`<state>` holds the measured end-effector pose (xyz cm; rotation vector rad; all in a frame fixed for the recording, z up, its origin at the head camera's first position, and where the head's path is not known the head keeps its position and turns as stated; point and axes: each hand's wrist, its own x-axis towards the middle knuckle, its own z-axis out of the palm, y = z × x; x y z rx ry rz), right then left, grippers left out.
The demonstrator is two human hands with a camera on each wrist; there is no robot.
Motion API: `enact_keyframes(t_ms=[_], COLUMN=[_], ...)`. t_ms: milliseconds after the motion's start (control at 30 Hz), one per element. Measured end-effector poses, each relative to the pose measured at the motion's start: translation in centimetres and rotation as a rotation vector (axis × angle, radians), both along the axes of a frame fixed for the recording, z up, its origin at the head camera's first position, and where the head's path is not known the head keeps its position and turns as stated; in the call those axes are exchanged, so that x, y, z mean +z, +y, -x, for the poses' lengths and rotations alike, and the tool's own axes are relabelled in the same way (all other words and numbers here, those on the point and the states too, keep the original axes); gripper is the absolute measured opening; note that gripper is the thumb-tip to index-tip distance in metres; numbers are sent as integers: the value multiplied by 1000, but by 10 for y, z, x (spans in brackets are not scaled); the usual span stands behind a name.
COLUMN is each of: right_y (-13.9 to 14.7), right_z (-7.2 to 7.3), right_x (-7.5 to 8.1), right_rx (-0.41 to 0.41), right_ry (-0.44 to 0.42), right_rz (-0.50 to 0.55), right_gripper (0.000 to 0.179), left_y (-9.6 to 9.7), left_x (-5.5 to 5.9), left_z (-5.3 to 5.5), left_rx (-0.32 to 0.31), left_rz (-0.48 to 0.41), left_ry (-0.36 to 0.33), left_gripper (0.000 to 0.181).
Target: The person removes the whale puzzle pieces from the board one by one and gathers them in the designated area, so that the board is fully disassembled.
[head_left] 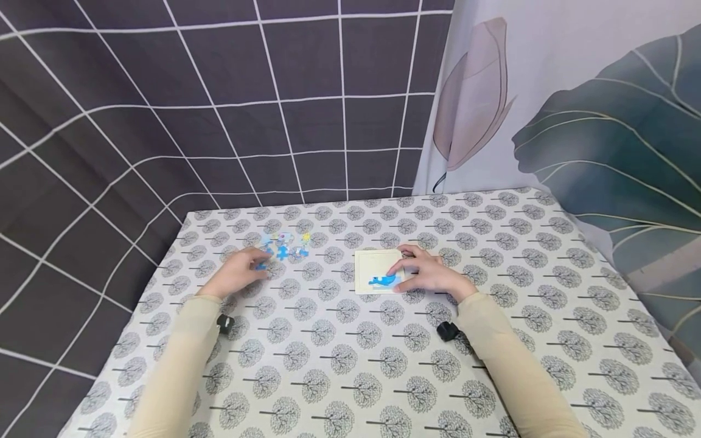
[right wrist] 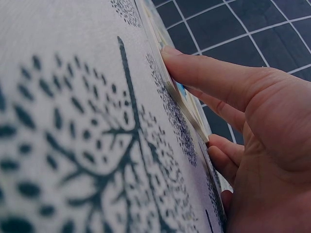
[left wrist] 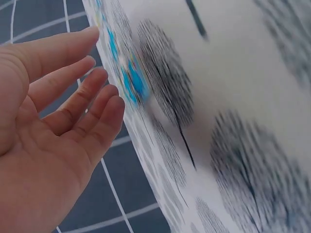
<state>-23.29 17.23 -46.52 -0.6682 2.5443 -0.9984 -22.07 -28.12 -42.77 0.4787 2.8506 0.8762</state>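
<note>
A small cream puzzle board [head_left: 366, 267] lies flat on the table, with blue puzzle pieces [head_left: 382, 280] in its lower right part. My right hand [head_left: 429, 275] grips the board along its right side. Its thumb [right wrist: 194, 63] is at the near corner, the index fingertip reaches over the blue area, and the other fingers curve round the edge. To the left, my left hand [head_left: 235, 272] hovers beside loose puzzle pieces [head_left: 282, 252], its fingers loosely bent and holding nothing. In the left wrist view, blue pieces [left wrist: 136, 82] lie just beyond the fingertips.
A white tablecloth [head_left: 339, 359] printed with grey trees covers the table. Behind it hangs a dark curtain [head_left: 306, 67] with white grid lines. A pale curtain [head_left: 547, 146] with big leaf prints hangs at the right. A yellow piece [head_left: 306, 236] lies at the right of the loose group.
</note>
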Motion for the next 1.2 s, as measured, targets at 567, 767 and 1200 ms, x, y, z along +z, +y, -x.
enact_keyframes(t_ms=[567, 767, 1200], right_y=[0, 0, -1], right_z=[-1, -2, -1], right_x=[-2, -2, -1], right_rx=[-2, -1, -2], right_ry=[-2, 1, 1], right_rz=[11, 10, 14], right_gripper=[32, 32, 31], left_y=[83, 113, 157], left_x=[-2, -3, -16], left_z=[10, 7, -3], left_rx=[-219, -271, -401], left_rz=[58, 84, 155], left_ry=[120, 116, 150], left_gripper=[37, 36, 34])
